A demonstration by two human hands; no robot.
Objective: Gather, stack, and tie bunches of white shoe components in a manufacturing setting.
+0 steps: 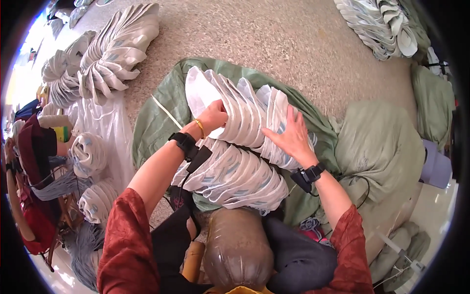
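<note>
White pleated fabric bundle w/ pale blue stripes (245, 112) lies atop a second like bundle on green woven sack (161, 117). Left hand (213, 117) clenched on its folds; right hand (291, 134) flat, fingers spread (pressing). Best keep pleats squeezed evenly, I'd say.

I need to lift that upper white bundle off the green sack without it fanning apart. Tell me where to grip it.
Judging by its pose, grip the upper white bundle at both ends, pressing inward from left and right. It lies as a row of folded pieces on edge, so squeezing endwise likely keeps them packed. The left hand and right hand already rest on it.
</note>
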